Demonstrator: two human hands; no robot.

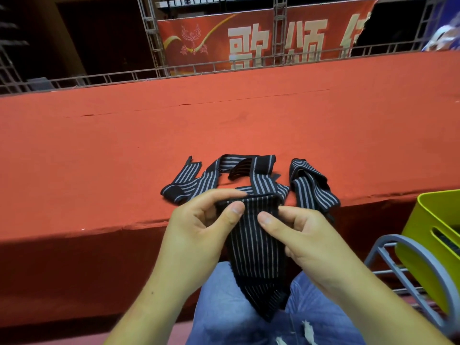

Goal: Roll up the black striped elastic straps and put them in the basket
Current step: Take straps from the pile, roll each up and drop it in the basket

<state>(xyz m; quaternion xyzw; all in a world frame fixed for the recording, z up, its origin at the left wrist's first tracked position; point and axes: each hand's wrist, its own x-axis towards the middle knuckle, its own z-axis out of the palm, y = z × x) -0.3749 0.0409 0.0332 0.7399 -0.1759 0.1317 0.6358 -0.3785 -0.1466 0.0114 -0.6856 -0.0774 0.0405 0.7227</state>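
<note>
A black striped elastic strap (256, 245) hangs from both my hands down over my lap. My left hand (199, 225) pinches its top left corner, and my right hand (298, 235) pinches the top right corner, thumbs on the near side. Behind my hands, at the front edge of the red platform (224, 120), lies a loose tangle of more striped straps (224, 175). Another folded strap (311, 188) lies to its right. The yellow-green basket (433, 232) stands at the far right on a grey metal rack (410, 270).
The red carpeted platform stretches away to a metal railing (174, 70) and a red banner (261, 41). Its front edge drops off just behind my hands. My knees in blue jeans (224, 307) are below the strap.
</note>
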